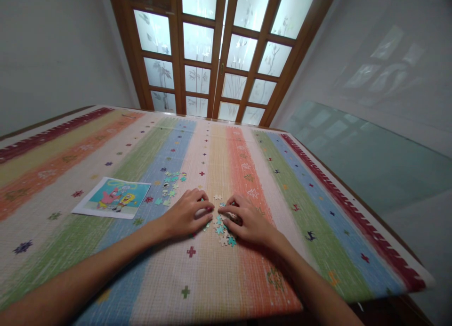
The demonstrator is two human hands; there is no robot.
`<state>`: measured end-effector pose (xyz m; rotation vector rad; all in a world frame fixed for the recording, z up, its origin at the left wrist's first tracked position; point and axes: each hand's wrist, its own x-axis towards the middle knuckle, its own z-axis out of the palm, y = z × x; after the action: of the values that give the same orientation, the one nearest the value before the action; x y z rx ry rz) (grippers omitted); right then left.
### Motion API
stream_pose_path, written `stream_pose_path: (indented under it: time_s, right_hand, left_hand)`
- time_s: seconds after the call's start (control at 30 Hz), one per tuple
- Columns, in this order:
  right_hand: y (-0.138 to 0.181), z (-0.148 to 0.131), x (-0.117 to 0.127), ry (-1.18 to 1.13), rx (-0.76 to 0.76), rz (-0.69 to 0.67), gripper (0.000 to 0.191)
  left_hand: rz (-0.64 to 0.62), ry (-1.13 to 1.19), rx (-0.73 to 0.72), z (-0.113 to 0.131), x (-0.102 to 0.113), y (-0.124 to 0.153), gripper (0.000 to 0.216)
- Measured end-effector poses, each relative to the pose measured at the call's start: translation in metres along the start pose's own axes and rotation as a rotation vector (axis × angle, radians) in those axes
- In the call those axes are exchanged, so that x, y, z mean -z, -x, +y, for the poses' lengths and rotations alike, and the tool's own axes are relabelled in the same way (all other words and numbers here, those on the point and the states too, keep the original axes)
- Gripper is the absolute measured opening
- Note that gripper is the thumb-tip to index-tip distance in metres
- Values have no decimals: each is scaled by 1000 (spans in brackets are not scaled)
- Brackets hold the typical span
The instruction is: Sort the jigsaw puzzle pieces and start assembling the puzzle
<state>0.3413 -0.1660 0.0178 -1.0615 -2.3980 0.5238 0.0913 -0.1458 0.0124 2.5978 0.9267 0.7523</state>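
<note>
Across the bench (pixel 45 123), a striped cloth (pixel 169 279) covers most of the top. Left hand (pixel 189 213) and right hand (pixel 249 220) come in from the near side, facing each other mid-cloth. Left: fingers curled, thumb and forefinger tips slightly apart; can't tell if anything sits between. Right: half-curled over the pile's right side, grip hidden, can't tell. Picture sheet (pixel 116 198) flat to the left, cartoon side up. Jigsaw pieces (pixel 220 230) in a loose pile between the hands, mostly by the right one. Second group (pixel 171 180) farther left, between sheet and left hand; joined or not, can't tell. Single pale piece (pixel 218 197) at the pile's far end. Step looks like picking through pieces. Do it well: pinch one by its edges, spread overlapping ones flat, compare colour with the sheet, keep palms off the pile so nothing scatters.
</note>
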Motion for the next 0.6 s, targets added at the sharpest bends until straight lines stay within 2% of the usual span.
stream_pose_path:
  time_s: [0.23,0.47,0.6]
  right_hand:
    - [-1,2,2,-45,-21,13,15]
    - [-3,6,-2,-428,-214,66,28]
    - [-6,-1,-3,-551,-193,26,27]
  left_hand:
    - [-39,32,-19,5,-5,1,12]
    - [115,41,-165,13,-6,1,22]
    - [202,16,-229,16,-6,0,15]
